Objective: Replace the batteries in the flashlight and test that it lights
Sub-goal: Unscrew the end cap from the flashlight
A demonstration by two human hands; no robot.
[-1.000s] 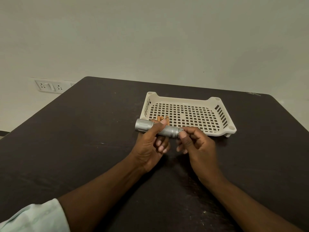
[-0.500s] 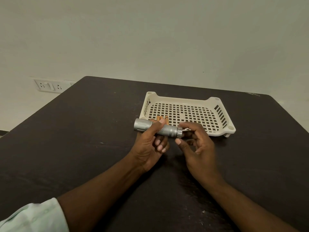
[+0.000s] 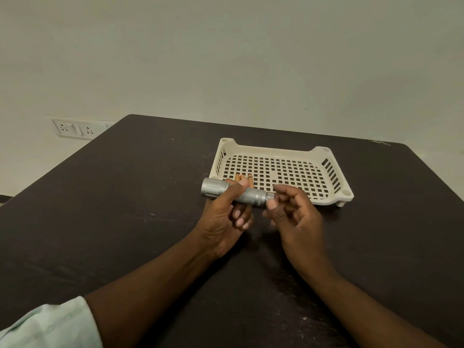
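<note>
A silver metal flashlight (image 3: 253, 196) lies level above the dark table, its wide head pointing left. My left hand (image 3: 223, 217) is wrapped around its knurled body from below. My right hand (image 3: 293, 217) pinches the tail cap (image 3: 270, 196) at the flashlight's right end between thumb and forefinger. Behind my left fingers, several orange batteries (image 3: 243, 177) lie in the near left corner of a cream plastic tray (image 3: 326, 199); they are partly hidden.
The perforated tray sits just beyond my hands, right of the table's middle. The dark table (image 3: 125, 209) reaches a pale wall at the back. A white wall socket plate (image 3: 72, 128) is at the far left.
My right fingers shifted around the tail cap, opening from a closed grip to a thumb-and-forefinger pinch. The flashlight stayed in my left hand, nearly in place.
</note>
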